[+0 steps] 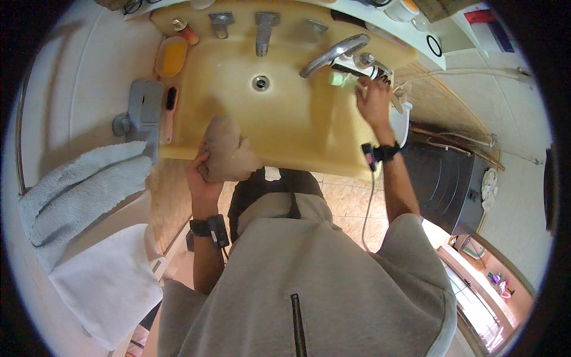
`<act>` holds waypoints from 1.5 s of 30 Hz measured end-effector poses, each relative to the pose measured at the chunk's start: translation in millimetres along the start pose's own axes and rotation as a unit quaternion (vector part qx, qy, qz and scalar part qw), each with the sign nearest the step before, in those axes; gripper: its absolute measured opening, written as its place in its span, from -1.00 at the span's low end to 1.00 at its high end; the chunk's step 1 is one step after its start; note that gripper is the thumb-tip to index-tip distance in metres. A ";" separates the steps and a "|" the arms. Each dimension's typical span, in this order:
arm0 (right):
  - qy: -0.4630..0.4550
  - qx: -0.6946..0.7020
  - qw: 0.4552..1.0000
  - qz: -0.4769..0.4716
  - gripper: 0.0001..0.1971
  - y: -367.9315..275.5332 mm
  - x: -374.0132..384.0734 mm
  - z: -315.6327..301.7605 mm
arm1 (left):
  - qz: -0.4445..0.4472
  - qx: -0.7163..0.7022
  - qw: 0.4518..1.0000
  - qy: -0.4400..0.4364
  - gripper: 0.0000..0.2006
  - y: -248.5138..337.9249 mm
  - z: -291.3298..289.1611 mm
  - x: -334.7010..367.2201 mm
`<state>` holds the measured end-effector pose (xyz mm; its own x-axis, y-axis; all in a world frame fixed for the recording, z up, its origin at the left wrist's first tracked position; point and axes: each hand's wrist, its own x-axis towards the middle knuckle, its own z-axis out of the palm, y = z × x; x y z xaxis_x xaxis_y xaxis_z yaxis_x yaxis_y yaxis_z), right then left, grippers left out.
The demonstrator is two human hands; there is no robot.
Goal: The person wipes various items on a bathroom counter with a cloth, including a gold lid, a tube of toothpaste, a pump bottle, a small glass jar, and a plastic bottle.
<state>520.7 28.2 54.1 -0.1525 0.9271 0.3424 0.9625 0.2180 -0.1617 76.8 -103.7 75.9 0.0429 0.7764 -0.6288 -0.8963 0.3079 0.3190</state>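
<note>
From where I'm standing, the person is leaning over a yellow sink (291,131). The left-hand grip (205,183) is holding a crumpled beige bundle (226,146) above the sink's front edge. The right-hand grip (375,106) is hanging at the right side, near a curved metal tap (336,52) and a pale green piece (338,78); whether its fingers are touching anything, I can't tell. On the left, a pink-handled brush (169,119) is lying near a yellow-filled dish (172,58), and 1 grey towel (89,184) is hanging nearby.
</note>
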 end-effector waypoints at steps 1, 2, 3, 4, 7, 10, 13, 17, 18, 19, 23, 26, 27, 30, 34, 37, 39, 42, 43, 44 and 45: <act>-0.021 0.029 0.998 0.057 -0.76 -20.4 -11.7 9.5 | 0.001 -0.002 1.000 -0.002 -0.54 0.9 0.9 -0.7; -0.080 0.210 0.961 0.159 -0.78 -42.0 -17.1 17.7 | 0.003 -0.005 1.000 -0.005 -0.56 2.3 1.8 -0.7; -0.088 0.326 0.925 0.174 -0.82 -49.2 -26.1 35.7 | -0.002 -0.005 1.000 -0.006 -0.56 2.7 5.4 1.4; -0.120 0.412 0.877 0.216 -0.85 -57.9 -32.4 57.7 | -0.014 -0.009 1.000 0.001 -0.51 4.9 9.2 1.6; -0.168 0.707 0.544 0.419 -0.80 -122.3 -13.2 67.5 | -0.005 -0.012 0.998 0.057 -0.47 12.8 12.2 -0.8; -0.170 0.768 0.444 0.429 -0.74 -143.2 -0.6 79.4 | 0.010 -0.018 0.995 0.094 -0.48 20.0 2.8 1.9; -0.152 0.805 0.392 0.419 -0.68 -150.8 3.4 93.2 | 0.013 -0.030 0.996 0.077 -0.49 25.7 2.4 -3.0; -0.132 0.812 0.381 0.421 -0.58 -160.4 6.1 99.1 | 0.038 -0.033 0.993 0.106 -0.50 30.2 6.8 -13.0; -0.132 0.812 0.382 0.421 -0.58 -158.7 4.8 103.6 | 0.037 -0.034 0.993 0.106 -0.50 31.0 6.2 -12.9; -0.139 0.831 0.363 0.399 -0.54 -156.6 3.1 107.8 | 0.031 -0.035 0.993 0.105 -0.50 31.6 5.8 -12.4; -0.143 0.856 0.267 0.420 -0.48 -168.3 -0.8 108.7 | 0.026 -0.038 0.998 0.053 -0.64 36.3 -22.4 -6.3; -0.155 0.852 0.302 0.398 -0.51 -169.7 -5.5 107.1 | 0.025 -0.022 0.998 0.059 -0.63 32.5 -12.6 -8.2; -0.155 0.852 0.301 0.399 -0.51 -172.0 -5.9 107.5 | 0.025 -0.021 0.998 0.060 -0.63 32.8 -11.8 -8.8; -0.153 0.818 0.372 0.410 -0.64 -176.7 -9.2 112.3 | 0.028 -0.019 0.999 0.035 -0.61 32.2 -8.2 -9.1; -0.161 0.772 0.449 0.420 -0.70 -176.9 -13.9 122.2 | 0.023 -0.018 0.998 0.060 -0.52 30.8 -9.9 -7.0; -0.172 0.749 0.470 0.434 -0.73 -187.2 -8.1 114.7 | 0.030 -0.011 0.999 0.038 -0.59 31.0 -13.9 -8.2; -0.177 0.735 0.481 0.443 -0.74 -193.7 -6.6 110.4 | 0.036 -0.011 0.999 0.039 -0.59 30.7 -13.1 -9.3; -0.136 0.748 0.491 0.425 -0.80 -192.1 -9.7 114.9 | 0.029 -0.016 0.998 0.051 -0.59 29.9 -9.9 -10.9; -0.162 0.735 0.482 0.448 -0.81 -187.1 -10.3 118.3 | 0.032 -0.017 0.998 0.058 -0.59 29.4 -8.4 -11.9; -0.188 0.721 0.472 0.471 -0.79 -181.8 -11.0 121.4 | 0.034 -0.018 0.997 0.065 -0.59 29.1 -7.3 -12.3; -0.188 0.721 0.472 0.471 -0.79 -177.9 -12.0 123.5 | 0.035 -0.019 0.997 0.065 -0.59 29.3 -8.1 -12.1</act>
<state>323.6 15.9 -35.5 -0.1002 0.7493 -0.6546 -0.4698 -0.6156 -0.6327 46.5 -108.6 87.1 -0.0751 0.7163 -0.6937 -0.9112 0.2333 0.3396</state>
